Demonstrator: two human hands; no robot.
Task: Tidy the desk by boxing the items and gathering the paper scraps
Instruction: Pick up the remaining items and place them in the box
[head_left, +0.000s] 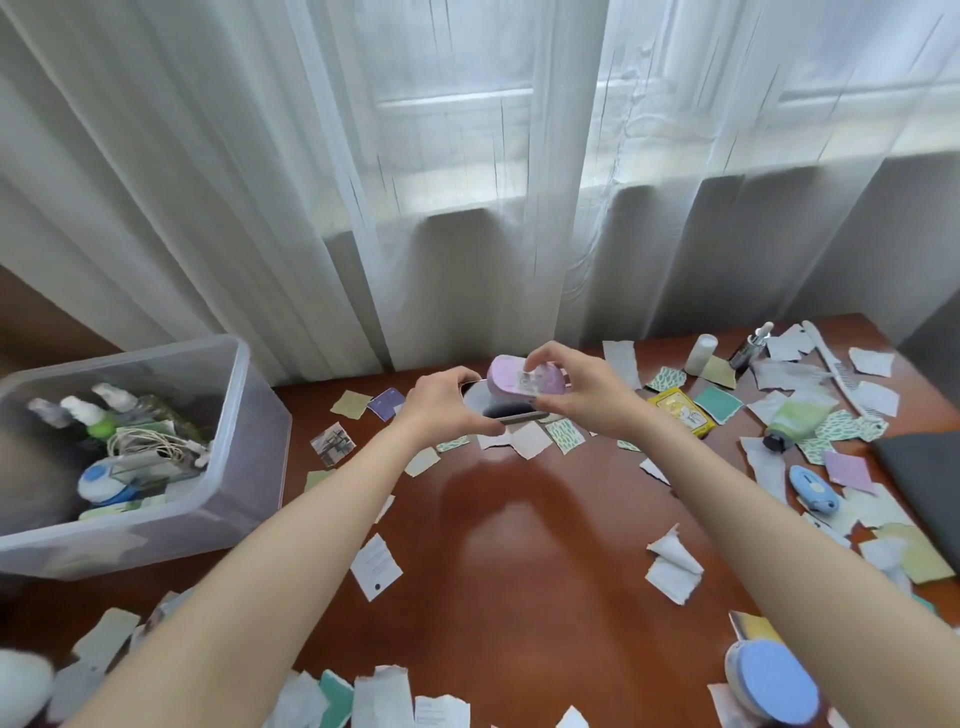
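Fingers (550, 356) of the right hand (587, 395) curl over a pink oval thing (519, 384) and grip it. The left hand (441, 405) curls round a flat shiny oval thing (498, 410) just under it. Both are held up near the far edge of the surface (519, 519), about the middle. The pink thing's long side runs left to right, tipped a bit.

The clear box (244, 405) sits by the left edge. That puts it to the left of both hands, and the left hand is nearer to it. I think the pink thing goes in there next.

I cannot tell if the 2 held things touch or are parts of 1 thing. The flat one may be a mirror or a lid, but it is blurry. Paper scraps (376, 566) lie all over the surface.
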